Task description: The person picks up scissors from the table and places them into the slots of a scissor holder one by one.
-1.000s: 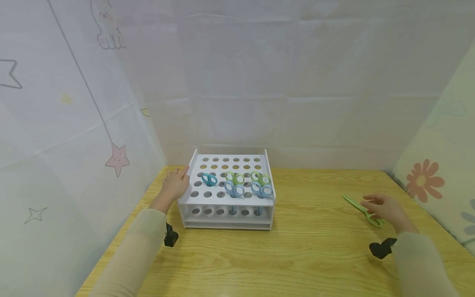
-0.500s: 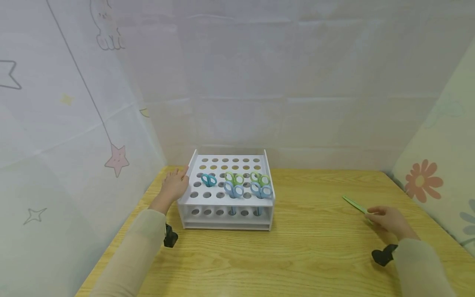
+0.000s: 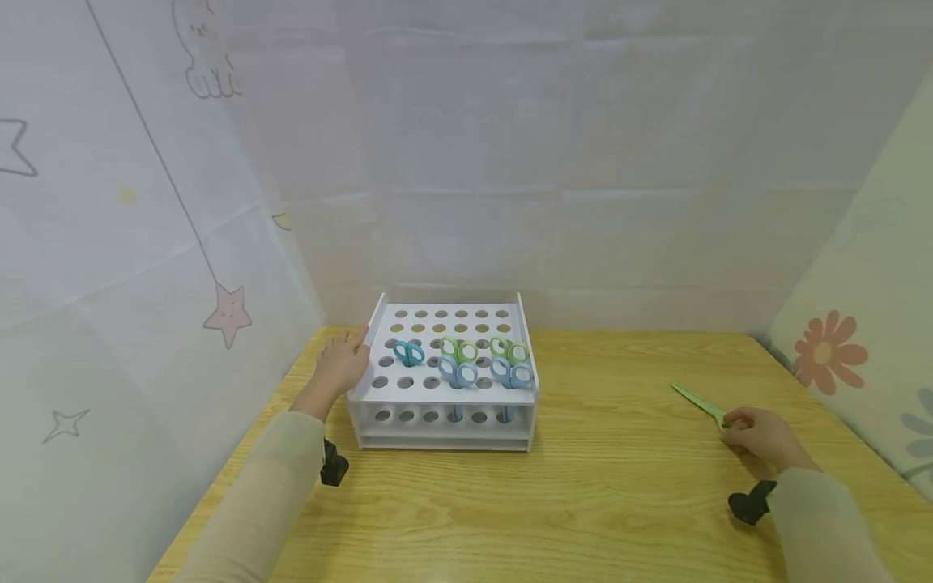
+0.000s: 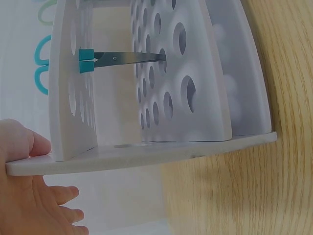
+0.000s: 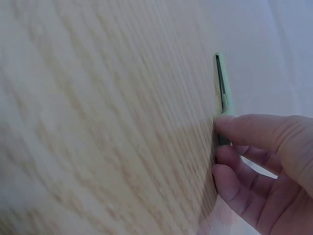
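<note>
At the right of the table in the head view, my right hand (image 3: pixel 765 437) pinches a pair of green scissors (image 3: pixel 697 401) near the handles. Thumb and fingers cover the handles; the blade end of the scissors (image 5: pixel 224 81) points away from the hand in the right wrist view. My left hand (image 3: pixel 339 364) holds the left side wall of a white rack (image 3: pixel 445 395) with rows of round holes. The thumb lies on one face of that wall, the other fingers beyond it. Teal scissors (image 4: pixel 86 61) stand blades down through the rack's holes.
Two light green scissors (image 3: pixel 458 351) and two light blue scissors (image 3: pixel 457 373) also stand in the rack, towards its right side. The wooden table (image 3: pixel 612 486) meets a pale hanging sheet (image 3: pixel 466 202) at the back. Patterned sheets hang at both sides.
My right hand has come down from above the green scissors towards me and taken hold of their handle end. My left hand has stayed on the rack.
</note>
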Available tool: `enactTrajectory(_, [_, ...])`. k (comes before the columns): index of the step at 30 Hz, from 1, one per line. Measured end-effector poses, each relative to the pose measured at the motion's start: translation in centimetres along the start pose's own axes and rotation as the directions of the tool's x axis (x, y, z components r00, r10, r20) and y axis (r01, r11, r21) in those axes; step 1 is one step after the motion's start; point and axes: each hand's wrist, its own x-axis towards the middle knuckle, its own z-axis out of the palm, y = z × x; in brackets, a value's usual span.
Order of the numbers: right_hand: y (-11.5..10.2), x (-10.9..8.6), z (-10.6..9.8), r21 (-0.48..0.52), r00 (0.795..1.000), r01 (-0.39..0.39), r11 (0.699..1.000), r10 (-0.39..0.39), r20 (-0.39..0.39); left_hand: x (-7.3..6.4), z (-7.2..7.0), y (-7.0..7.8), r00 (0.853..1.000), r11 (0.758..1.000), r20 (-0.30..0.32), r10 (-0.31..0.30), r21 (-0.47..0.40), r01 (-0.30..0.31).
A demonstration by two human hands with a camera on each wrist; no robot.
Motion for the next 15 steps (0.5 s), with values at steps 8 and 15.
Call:
enactTrajectory(8, [0.08, -0.03, 0.14, -0.053, 0.999, 0.013, 0.999, -0.015, -0.047, 0.02, 0.03, -0.08, 1.000, 1.000, 0.002, -0.005, 0.003, 0.005])
enactTrajectory(15, [-0.06, -0.16, -0.12, -0.012, 0.990, 0.001, 1.000, -0.003, -0.138, 0.16, 0.05, -0.09, 1.000, 1.000, 0.002, -0.005, 0.001, 0.005])
